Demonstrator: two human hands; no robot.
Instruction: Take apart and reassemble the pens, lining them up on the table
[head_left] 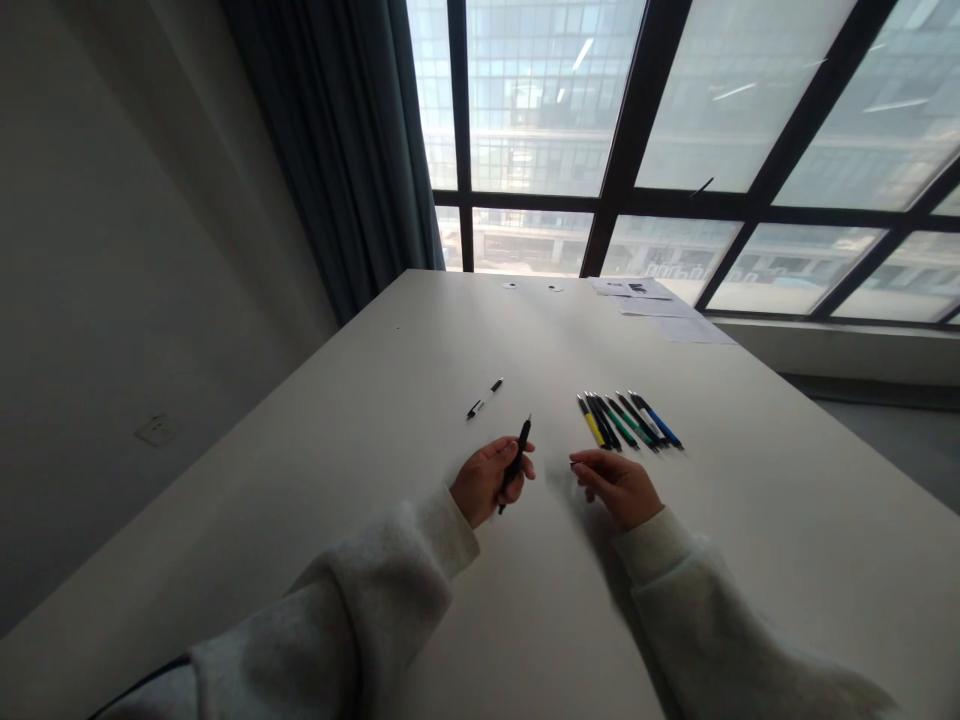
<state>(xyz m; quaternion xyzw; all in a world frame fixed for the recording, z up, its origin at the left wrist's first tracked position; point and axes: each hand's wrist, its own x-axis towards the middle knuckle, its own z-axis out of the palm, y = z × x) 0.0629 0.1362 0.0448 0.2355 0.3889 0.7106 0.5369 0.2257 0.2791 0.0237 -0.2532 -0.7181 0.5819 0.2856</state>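
Observation:
My left hand (491,478) is closed around a black pen (517,462), its metal tip pointing up and away from me. Facing it, my right hand (616,485) pinches a tiny dark piece (574,463) between thumb and fingertips; too little of it shows to name its kind. Beyond my left hand, a white and black pen (485,398) lies alone at a slant on the table. Several pens, among them a yellow and black pen (592,422) and a blue pen (658,420), lie side by side just past my right hand.
The white table (420,360) stretches to the window. Papers (652,308) lie at its far right corner, and two round cable-hole covers (510,286) sit near the far edge. A dark curtain (352,140) hangs at the left, beside a wall with a socket (156,430).

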